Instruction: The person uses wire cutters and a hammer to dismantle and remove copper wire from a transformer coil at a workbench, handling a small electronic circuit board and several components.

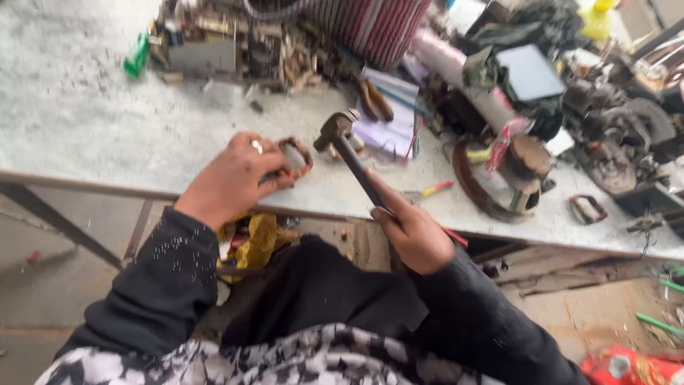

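Note:
My left hand (239, 178), with a ring on one finger, is closed around a small round metal part (293, 155) with a copper-coloured rim, held on the grey worktable (85, 121). My right hand (412, 232) grips the dark handle of a hammer (340, 139). The hammer's head hovers just right of the metal part, close to it; contact cannot be made out. Both arms wear black sleeves.
Scrap electrical parts and circuit boards (214, 43) crowd the table's back. A striped basket (377, 28), papers (392, 121), a pipe (463, 78), a rusty ring (477, 182) and a screwdriver (431, 190) lie to the right. A yellow bag (256, 239) sits under the table.

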